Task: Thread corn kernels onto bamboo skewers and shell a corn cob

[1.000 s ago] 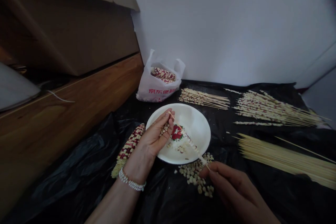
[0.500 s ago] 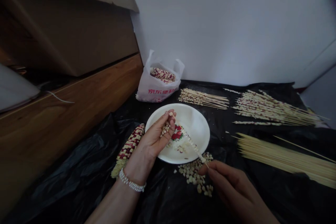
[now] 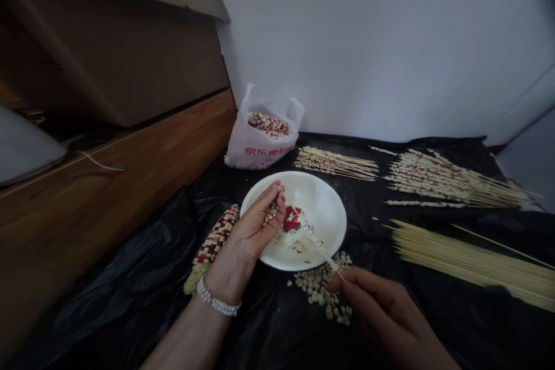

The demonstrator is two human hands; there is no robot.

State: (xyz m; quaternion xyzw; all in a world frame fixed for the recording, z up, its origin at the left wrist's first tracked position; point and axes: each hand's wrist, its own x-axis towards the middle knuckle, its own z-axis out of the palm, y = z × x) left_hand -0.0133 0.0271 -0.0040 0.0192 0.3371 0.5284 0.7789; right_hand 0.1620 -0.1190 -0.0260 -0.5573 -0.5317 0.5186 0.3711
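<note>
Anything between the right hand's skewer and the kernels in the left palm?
The fingers of the left hand partly cover those kernels; nothing else visible stands between them and the skewer, which the right hand holds partly over the bowl.

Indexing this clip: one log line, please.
left hand: cupping kernels | right hand: pinching kernel-threaded skewer | beneath left hand: white bowl | near right hand: kernel pile

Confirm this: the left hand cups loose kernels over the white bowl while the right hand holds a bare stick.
The stick in the right hand is not bare: the head view shows kernels threaded along it. The rest stands.
</note>
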